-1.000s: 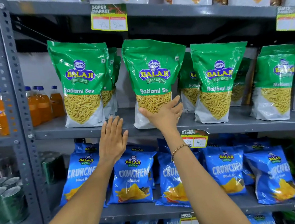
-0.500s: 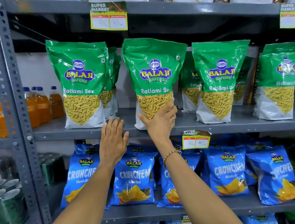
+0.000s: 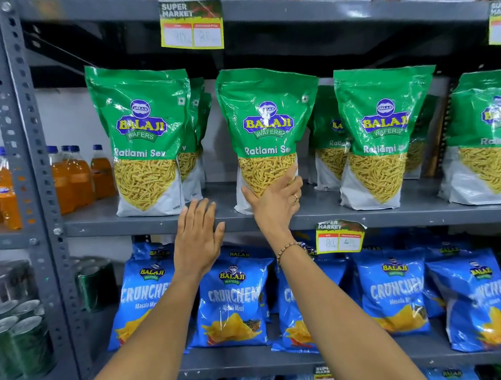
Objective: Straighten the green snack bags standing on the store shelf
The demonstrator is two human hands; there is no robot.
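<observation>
Several green snack bags stand in a row on the grey metal shelf. The second bag stands upright, and my right hand presses against its lower front with thumb and fingers spread around its base. My left hand hovers open, fingers together, in front of the shelf edge in the gap between that bag and the leftmost bag. To the right stand a third bag and a fourth bag, with more green bags behind each.
Blue snack bags fill the shelf below. Orange drink bottles stand left of the upright post. Green cans sit lower left. A price tag hangs on the shelf edge, another tag above.
My right hand slid left and lower along the front of the second bag toward its base. My left hand stayed almost still by the shelf edge.
</observation>
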